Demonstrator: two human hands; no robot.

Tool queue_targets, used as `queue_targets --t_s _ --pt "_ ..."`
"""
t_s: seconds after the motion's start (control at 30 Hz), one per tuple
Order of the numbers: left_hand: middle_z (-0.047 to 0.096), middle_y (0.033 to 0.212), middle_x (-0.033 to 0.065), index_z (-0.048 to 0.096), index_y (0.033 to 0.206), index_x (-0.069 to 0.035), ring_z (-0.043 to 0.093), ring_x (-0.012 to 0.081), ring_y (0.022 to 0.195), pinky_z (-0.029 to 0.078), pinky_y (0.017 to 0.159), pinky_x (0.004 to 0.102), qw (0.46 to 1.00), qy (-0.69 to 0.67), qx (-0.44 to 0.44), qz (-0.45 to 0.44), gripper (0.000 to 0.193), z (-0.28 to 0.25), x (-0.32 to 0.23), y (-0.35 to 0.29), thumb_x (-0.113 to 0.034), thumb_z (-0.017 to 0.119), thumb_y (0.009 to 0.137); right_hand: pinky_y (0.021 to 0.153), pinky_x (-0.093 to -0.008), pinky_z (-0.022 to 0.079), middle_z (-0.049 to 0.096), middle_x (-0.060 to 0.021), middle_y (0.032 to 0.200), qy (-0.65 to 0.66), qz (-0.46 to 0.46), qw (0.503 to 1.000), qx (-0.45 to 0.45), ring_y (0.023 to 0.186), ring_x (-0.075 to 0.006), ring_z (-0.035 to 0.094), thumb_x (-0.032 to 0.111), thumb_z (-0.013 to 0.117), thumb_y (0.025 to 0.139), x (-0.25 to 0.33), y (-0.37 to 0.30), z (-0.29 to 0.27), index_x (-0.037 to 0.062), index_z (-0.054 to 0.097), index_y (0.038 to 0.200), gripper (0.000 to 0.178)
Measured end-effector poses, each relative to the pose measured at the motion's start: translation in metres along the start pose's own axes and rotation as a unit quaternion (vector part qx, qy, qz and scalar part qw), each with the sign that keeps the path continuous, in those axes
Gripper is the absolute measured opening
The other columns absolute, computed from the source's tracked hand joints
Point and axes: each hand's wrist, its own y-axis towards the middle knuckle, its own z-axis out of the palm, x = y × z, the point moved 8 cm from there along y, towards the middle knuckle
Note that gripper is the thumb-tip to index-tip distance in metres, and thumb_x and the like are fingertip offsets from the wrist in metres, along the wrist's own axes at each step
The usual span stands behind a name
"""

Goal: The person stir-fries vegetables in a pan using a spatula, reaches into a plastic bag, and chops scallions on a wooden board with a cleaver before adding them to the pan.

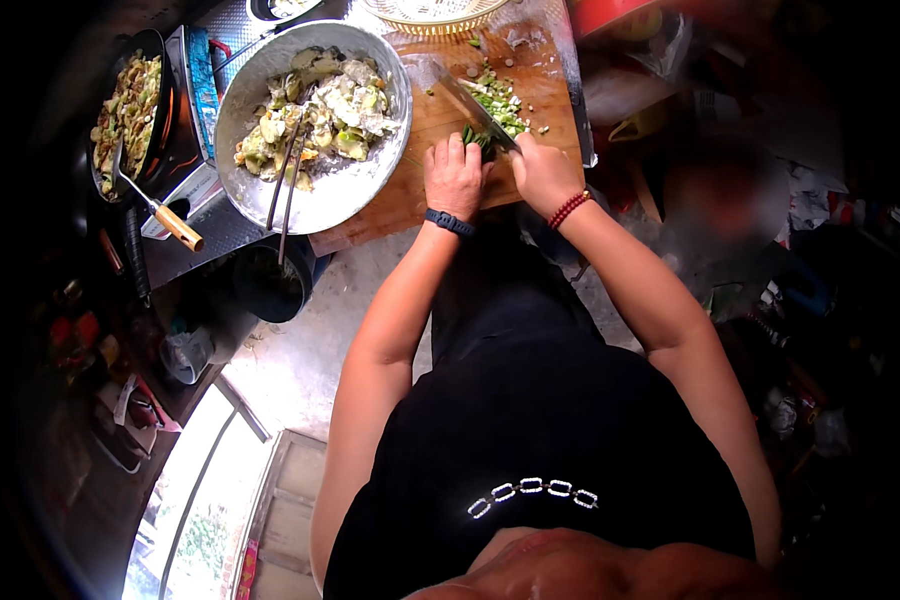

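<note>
My right hand (546,175) is closed round the handle of a kitchen knife (465,103), whose blade points away and to the left over the board. Under the fingers of my left hand (454,176) lies a bunch of green onions (480,139), pressed against the wooden cutting board (425,140). The knife's edge is beside the bunch. Chopped green onion (500,95) is scattered on the board to the right of the blade. Left of the board stands a large metal bowl (232,170) with floury, chunky food; a pair of chopsticks (287,180) leans in it.
A pan (156,50) of cooked food sits on the stove at the left, with a wooden-handled spatula (175,225) jutting out. A yellow woven basket (438,22) stands at the board's far edge. Below the counter is a dark bucket (270,285).
</note>
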Motion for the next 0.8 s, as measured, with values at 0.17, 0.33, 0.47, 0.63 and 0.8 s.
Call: queue_targets --t_s 0.17,0.33,0.47,0.63,0.8 --pt "0.051 0.105 0.0138 0.055 0.091 -0.003 0.049 0.028 0.094 0.042 0.079 0.0399 0.999 0.01 0.035 -0.002 0.032 0.01 0.0 -0.011 -0.025 0.067 0.07 0.061 -0.0502 0.049 0.061 -0.0223 0.069 -0.026 -0.012 1.0 -0.005 0.068 -0.0416 0.061 0.019 0.047 0.092 0.007 -0.031 -0.019 0.0026 0.047 0.091 0.017" --pt "0.051 0.099 0.0127 0.056 0.092 0.0 0.049 0.0271 0.088 0.044 0.071 0.0373 0.999 0.024 0.024 0.026 0.022 0.034 -0.001 -0.015 -0.011 0.059 0.073 0.061 -0.0502 0.049 0.061 -0.0219 0.068 -0.051 0.026 0.996 0.071 0.066 -0.041 0.062 0.022 0.046 0.093 -0.001 -0.049 -0.003 0.0021 0.047 0.091 0.02" --pt "0.05 0.095 0.0117 0.056 0.092 0.002 0.049 0.0275 0.082 0.045 0.068 0.0386 0.998 -0.049 0.02 -0.019 0.02 0.038 0.0 -0.01 -0.007 0.056 0.074 0.065 -0.0493 0.05 0.063 -0.0241 0.072 -0.073 0.06 0.989 0.118 0.071 -0.0404 0.063 0.022 0.045 0.093 -0.005 -0.049 0.0 -0.001 0.048 0.087 0.023" --pt "0.051 0.092 0.0113 0.056 0.09 0.003 0.05 0.0279 0.082 0.046 0.069 0.0381 0.997 -0.073 0.015 -0.021 0.019 0.032 -0.005 -0.005 -0.006 0.055 0.074 0.062 -0.0495 0.05 0.061 -0.0248 0.07 -0.048 0.062 0.993 0.088 0.069 -0.0421 0.062 0.022 0.048 0.092 -0.011 -0.031 0.018 -0.0019 0.052 0.085 0.025" --pt "0.052 0.092 0.0131 0.057 0.084 0.003 0.05 0.0287 0.081 0.047 0.069 0.0376 0.998 -0.044 0.031 0.031 0.018 0.05 0.004 -0.005 -0.007 0.054 0.069 0.061 -0.0504 0.049 0.061 -0.0251 0.071 -0.017 0.02 1.0 0.008 0.069 -0.0425 0.061 0.022 0.052 0.09 -0.006 0.024 0.038 0.0008 0.055 0.082 0.023"
